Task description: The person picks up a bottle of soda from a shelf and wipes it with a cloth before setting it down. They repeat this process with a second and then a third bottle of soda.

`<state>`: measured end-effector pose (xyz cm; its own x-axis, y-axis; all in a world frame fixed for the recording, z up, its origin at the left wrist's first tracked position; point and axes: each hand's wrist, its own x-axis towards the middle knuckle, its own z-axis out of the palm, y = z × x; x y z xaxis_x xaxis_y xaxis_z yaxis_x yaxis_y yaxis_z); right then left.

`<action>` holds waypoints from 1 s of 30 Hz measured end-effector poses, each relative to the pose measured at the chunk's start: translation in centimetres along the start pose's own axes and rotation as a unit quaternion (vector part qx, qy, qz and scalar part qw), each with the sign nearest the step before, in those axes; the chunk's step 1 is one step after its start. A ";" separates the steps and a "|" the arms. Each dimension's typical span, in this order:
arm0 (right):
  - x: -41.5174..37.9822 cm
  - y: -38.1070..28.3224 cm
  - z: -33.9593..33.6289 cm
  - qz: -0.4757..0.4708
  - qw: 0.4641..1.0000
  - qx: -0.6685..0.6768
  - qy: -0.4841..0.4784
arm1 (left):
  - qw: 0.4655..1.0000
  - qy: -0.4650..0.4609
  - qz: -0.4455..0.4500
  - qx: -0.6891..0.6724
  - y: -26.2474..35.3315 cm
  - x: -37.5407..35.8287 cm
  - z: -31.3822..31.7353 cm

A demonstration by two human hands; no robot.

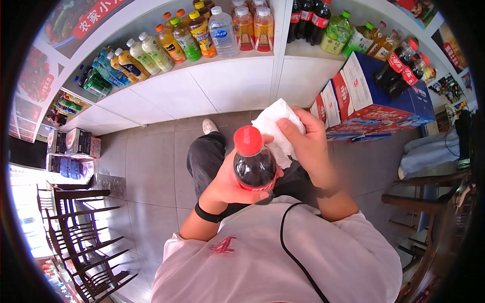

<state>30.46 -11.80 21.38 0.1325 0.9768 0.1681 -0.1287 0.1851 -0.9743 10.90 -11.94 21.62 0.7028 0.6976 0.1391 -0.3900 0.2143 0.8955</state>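
My left hand (227,177) is wrapped round a dark cola bottle (255,169) with a red cap, held upright in front of my chest. To the right of the bottle, my right hand (308,139) pinches a crumpled white tissue (278,126) between thumb and fingers. The tissue lies close beside the cap and the bottle's upper part, and part of it hangs below my right fingers. Fingertips of my left hand show between bottle and tissue.
Shelves (202,65) ahead hold rows of drink bottles. Stacked blue and red boxes (371,101) with cola bottles on top stand at right. Dark wooden chairs (76,237) are at left, more chairs (419,202) at right. Cartons (78,144) stand at far left.
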 end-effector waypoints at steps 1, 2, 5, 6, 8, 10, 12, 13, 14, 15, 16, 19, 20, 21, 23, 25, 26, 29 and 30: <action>0.0 0.1 0.0 -0.002 1.000 -0.003 -0.002 | 1.000 0.023 -0.013 0.015 0.1 0.0 0.2; -0.1 0.1 0.0 0.010 1.000 0.009 0.006 | 0.999 0.030 -0.005 0.019 -0.1 0.1 0.2; -0.3 0.2 -0.2 0.035 0.999 0.035 0.017 | 0.999 0.042 0.017 0.021 -0.7 0.1 -0.3; -0.2 0.3 -0.5 0.037 0.998 0.039 0.013 | 0.999 0.041 0.021 0.015 -0.8 0.0 -0.4; -0.2 0.3 -0.6 0.038 0.998 0.045 0.011 | 0.999 0.040 0.021 0.001 -0.8 -0.1 -0.6; -0.3 0.1 -0.3 0.036 0.998 0.050 0.016 | 0.999 0.037 0.014 -0.015 -0.6 -0.2 -0.6; -0.2 0.7 -0.6 0.050 0.994 0.090 0.024 | 0.997 0.062 0.027 0.026 -1.1 -0.4 -1.1; -0.2 1.0 -0.7 0.057 0.992 0.109 0.028 | 0.996 0.075 0.034 0.046 -1.3 -0.4 -1.2; -0.2 0.8 -0.7 0.049 0.992 0.113 0.004 | 0.995 0.073 0.044 0.049 -1.3 -0.3 -1.3; -0.3 0.4 -0.6 0.041 0.992 0.117 -0.020 | 0.995 0.071 0.053 0.053 -1.3 -0.2 -1.3; -0.3 0.2 -0.6 0.034 0.991 0.120 -0.044 | 0.994 0.071 0.062 0.056 -1.2 -0.1 -1.2; 0.1 0.4 -0.6 0.018 0.991 0.132 0.000 | 0.996 0.089 0.011 -0.023 -0.9 -0.1 -0.7; 0.2 0.3 -0.5 0.008 0.991 0.135 0.020 | 0.995 0.094 0.010 -0.009 -1.0 0.0 -0.7; 0.4 0.1 -0.3 -0.003 0.989 0.139 0.040 | 0.995 0.099 0.008 0.005 -1.2 0.0 -0.8; 0.5 0.0 -0.1 -0.022 0.986 0.147 0.069 | 0.993 0.114 0.019 0.017 -1.9 0.1 -0.9; 0.5 0.0 0.1 -0.020 0.984 0.164 0.065 | 0.994 0.104 0.031 -0.012 -2.2 0.3 -1.0; 0.6 0.0 0.2 -0.019 0.983 0.172 0.063 | 0.994 0.098 0.036 -0.027 -2.3 0.3 -1.0; 0.6 -0.1 0.3 -0.004 0.980 0.185 0.067 | 0.992 0.111 0.035 -0.039 -2.6 0.2 -1.1; 0.6 -0.2 0.5 -0.001 0.979 0.190 0.072 | 0.993 0.109 0.033 -0.042 -2.7 0.2 -1.2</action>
<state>30.13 -11.17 21.80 0.2674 0.9561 0.1201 -0.4813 0.2405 -0.8429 11.37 -11.51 18.70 0.5318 0.8416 0.0937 -0.4856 0.2125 0.8480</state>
